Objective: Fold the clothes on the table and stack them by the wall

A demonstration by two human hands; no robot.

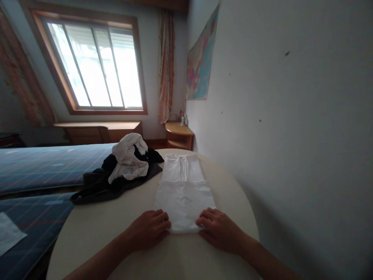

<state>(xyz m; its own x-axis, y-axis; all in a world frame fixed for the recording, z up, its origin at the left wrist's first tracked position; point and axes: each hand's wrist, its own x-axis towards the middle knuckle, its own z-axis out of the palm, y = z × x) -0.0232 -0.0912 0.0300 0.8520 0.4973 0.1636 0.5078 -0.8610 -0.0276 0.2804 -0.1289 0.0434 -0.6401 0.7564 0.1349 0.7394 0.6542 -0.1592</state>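
A white, slightly shiny garment [184,196] lies folded into a long strip on a round pale table [116,241]. Its far end has gathers and what look like ties; a crosswise fold edge runs over its middle. At the near left corner, my left hand [150,228] grips the cloth between thumb and curled fingers. My right hand [217,229] holds the near right corner in the same way. Left of the garment, a heap of dark clothing [101,188] lies partly over the table's edge, with a crumpled white cloth [129,161] on top.
Blue plaid mattresses [52,167] stand left of the table, one bearing a white sheet-like item [10,232]. A bare wall [291,136] rises close on the right. A small wooden corner shelf [179,130] and a window [96,66] are beyond.
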